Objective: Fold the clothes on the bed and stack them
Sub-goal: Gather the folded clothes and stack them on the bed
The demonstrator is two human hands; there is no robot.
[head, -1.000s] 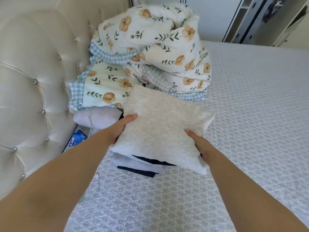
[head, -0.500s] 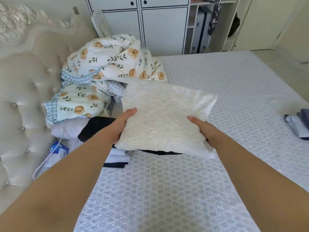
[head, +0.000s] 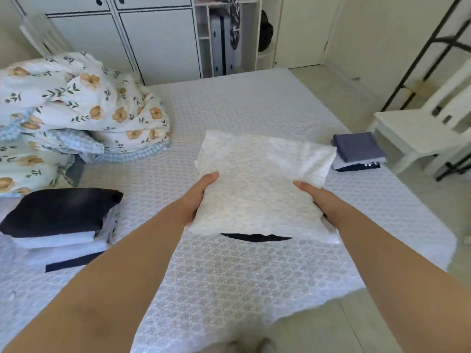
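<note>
Half a second earlier the folded bundle hung above the dark-topped pile by the headboard; it had since travelled rightward, away from that pile, and was out over the middle of the bed (head: 229,103). Both hands carried it. The left hand (head: 197,197) gripped the bundle's left edge, thumb lying on top and the other fingers hidden beneath. The right hand (head: 314,197) gripped the right edge in the same way, thumb on top and fingers curled under the cloth.

The folded white garment (head: 260,184) formed the top of what was held, lifted clear of the mattress cover and tilted slightly up at its far end. A dark garment (head: 254,236) peeked out from under its near edge as a thin strip.

Near the bed's left edge sat the pile of folded clothes (head: 58,220), black cloth on top, white layers below and a dark band at the bottom. Behind it, toward the far left corner, a floral duvet (head: 84,105) lay heaped. At the bed's right edge rested a second small stack (head: 356,151), blue-grey on top over white and navy. Beyond that edge stood a white chair (head: 418,133), and white cabinets (head: 153,39) lined the far wall.
</note>
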